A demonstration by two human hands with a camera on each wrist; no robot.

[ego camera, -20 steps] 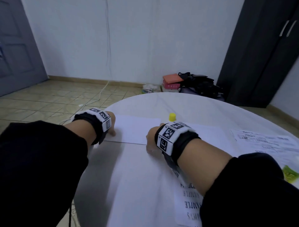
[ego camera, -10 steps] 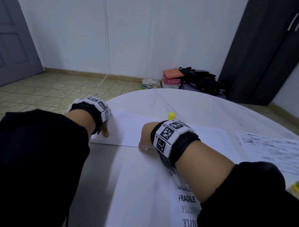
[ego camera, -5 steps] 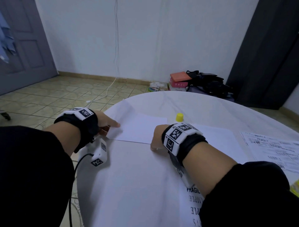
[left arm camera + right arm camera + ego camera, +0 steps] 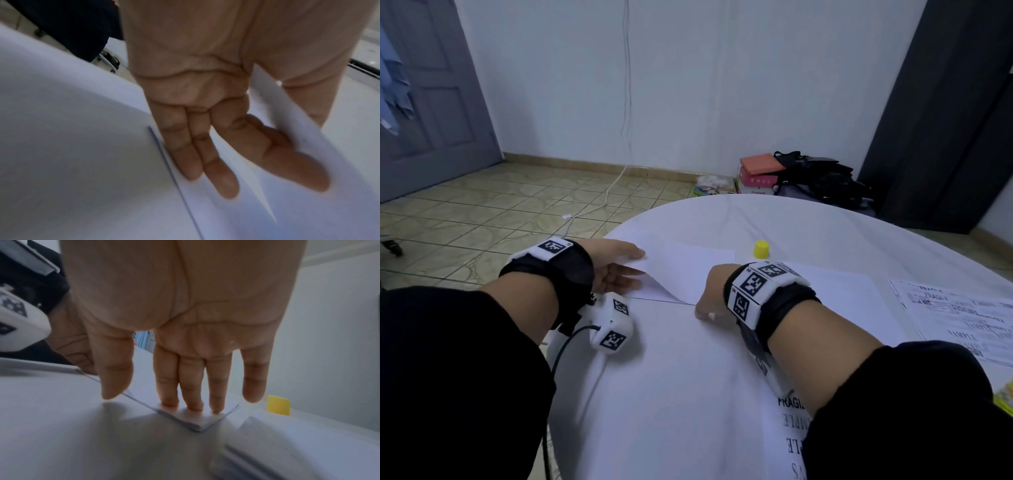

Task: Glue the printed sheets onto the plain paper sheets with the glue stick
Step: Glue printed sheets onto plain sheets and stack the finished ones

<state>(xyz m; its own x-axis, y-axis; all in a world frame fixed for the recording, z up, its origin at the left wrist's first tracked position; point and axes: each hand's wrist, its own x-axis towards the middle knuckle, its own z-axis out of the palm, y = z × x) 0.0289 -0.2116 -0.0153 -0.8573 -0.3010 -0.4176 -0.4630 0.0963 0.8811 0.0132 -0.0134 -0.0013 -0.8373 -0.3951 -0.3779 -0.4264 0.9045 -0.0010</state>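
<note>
The top sheet (image 4: 688, 270) of a small stack of paper (image 4: 197, 420) is lifted at its left edge, pinched between thumb and fingers of the left hand (image 4: 616, 270), presumably to peel one plain sheet free. The stack's near corner is pinned by the straight fingertips (image 4: 193, 405) of the right hand (image 4: 714, 294) so nothing slides. The glue stick (image 4: 761, 249) stands capped just beyond, untouched; printed sheets (image 4: 962, 318) lie well apart on the table (image 4: 825, 233).
</note>
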